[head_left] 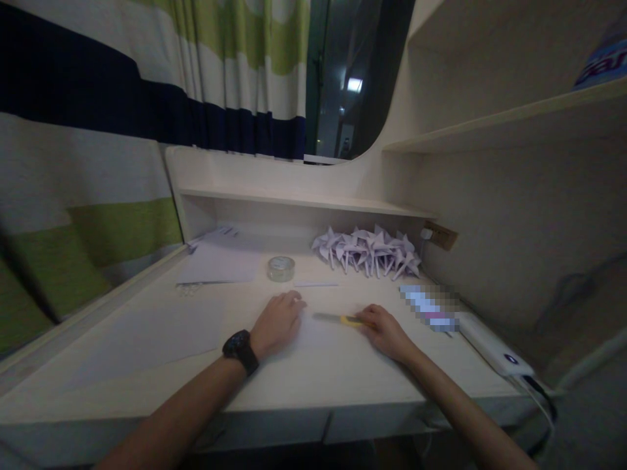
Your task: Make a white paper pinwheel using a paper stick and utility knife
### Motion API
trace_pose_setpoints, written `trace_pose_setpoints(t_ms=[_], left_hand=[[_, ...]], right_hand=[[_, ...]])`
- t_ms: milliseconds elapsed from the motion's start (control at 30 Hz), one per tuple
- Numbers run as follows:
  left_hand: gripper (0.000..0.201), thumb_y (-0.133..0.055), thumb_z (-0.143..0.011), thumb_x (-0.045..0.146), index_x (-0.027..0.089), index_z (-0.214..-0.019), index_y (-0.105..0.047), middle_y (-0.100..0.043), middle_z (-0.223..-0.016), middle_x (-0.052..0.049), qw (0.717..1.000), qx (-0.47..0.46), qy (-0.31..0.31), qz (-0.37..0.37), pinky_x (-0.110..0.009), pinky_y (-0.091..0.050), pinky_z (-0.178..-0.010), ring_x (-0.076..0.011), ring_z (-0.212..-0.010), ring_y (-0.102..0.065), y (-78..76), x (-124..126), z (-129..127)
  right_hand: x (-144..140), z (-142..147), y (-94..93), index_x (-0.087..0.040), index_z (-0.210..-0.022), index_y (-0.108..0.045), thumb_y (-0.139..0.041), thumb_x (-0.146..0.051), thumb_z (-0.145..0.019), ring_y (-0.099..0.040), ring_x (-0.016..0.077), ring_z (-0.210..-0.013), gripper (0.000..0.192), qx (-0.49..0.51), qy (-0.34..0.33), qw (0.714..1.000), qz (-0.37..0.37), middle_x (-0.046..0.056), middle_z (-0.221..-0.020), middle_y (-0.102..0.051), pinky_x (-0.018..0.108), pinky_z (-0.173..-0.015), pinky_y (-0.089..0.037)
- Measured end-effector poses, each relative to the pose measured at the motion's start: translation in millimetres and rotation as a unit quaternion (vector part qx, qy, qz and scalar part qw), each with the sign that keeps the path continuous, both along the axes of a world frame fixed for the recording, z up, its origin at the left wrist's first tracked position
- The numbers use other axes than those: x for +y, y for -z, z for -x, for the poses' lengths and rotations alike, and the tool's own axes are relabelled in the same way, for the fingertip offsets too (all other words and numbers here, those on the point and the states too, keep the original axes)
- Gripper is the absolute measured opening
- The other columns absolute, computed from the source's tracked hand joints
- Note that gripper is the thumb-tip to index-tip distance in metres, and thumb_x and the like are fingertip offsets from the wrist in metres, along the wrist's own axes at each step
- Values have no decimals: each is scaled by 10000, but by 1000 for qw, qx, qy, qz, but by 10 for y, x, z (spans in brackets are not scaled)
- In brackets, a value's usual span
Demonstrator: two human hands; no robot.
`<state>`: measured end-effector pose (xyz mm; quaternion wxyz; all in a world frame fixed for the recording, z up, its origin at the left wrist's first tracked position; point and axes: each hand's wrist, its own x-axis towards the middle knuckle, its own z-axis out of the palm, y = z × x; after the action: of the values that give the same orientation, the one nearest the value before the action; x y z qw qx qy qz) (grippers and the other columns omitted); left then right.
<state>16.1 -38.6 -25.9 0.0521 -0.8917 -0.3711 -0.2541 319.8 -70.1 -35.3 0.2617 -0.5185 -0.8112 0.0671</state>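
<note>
A yellow utility knife with a long blade is gripped in my right hand, whose fingers are closed around its handle. The blade points left, over a pale sheet of paper on the desk. My left hand, a dark watch on its wrist, lies palm down at the sheet's left side with its fingers resting on it, slightly bent. The knife tip is a short gap from those fingers. Beyond my hands are a narrow white paper strip and a roll of clear tape.
Several paper pinwheels are heaped at the back. Paper sheets are stacked back left, and a larger sheet lies nearer. A blurred-out phone-like object and a white power strip line the right side.
</note>
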Motion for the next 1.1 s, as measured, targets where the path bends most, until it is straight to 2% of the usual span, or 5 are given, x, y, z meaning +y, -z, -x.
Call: trace_pose_setpoints(t_ms=[200,400,667,867,1100], left_hand=[[209,-451,-774,56,150,-917,-570,-545,-1107,-122,999,-11,-4,-31,-424,-409,-924,-261,-1042,-492,-64,-25,-3],[123,-466,-793,88,160,-854,-545,-554,-956,-105,999,11,-26,-47,-402,-416,-810,-255,-912,-486,-117,-56,-26],[29,-519,-808,181,181,-813,-548,-564,-893,-88,993,27,-75,-85,-424,-378,-807,-278,-921,-480,-146,-75,-3],[79,-459,-850,177,189,-871,-534,-554,-923,-74,993,40,-103,-46,-364,-397,-717,-231,-805,-531,-141,-72,8],[91,-405,-889,192,200,-905,-494,-546,-870,-48,992,47,-119,-14,-330,-383,-629,-208,-711,-532,-130,-75,10]], right_hand=[[-34,47,21,-193,-1085,-678,-561,-143,-840,-549,222,-904,276,15,-12,999,-38,85,-956,-593,339,-808,-447],[-65,102,13,-188,-1097,-670,-553,-141,-851,-544,220,-921,276,12,-43,998,-52,91,-988,-585,340,-809,-456],[-74,220,-72,-195,-1100,-675,-550,-107,-828,-542,218,-901,312,12,-47,996,-73,92,-971,-589,341,-790,-462],[-100,337,-94,-186,-1072,-682,-553,-112,-825,-537,228,-919,289,-12,-55,994,-92,99,-966,-590,351,-796,-457],[-117,263,-101,-178,-1069,-674,-538,-137,-844,-533,228,-902,266,12,8,994,-106,101,-958,-578,356,-793,-461]])
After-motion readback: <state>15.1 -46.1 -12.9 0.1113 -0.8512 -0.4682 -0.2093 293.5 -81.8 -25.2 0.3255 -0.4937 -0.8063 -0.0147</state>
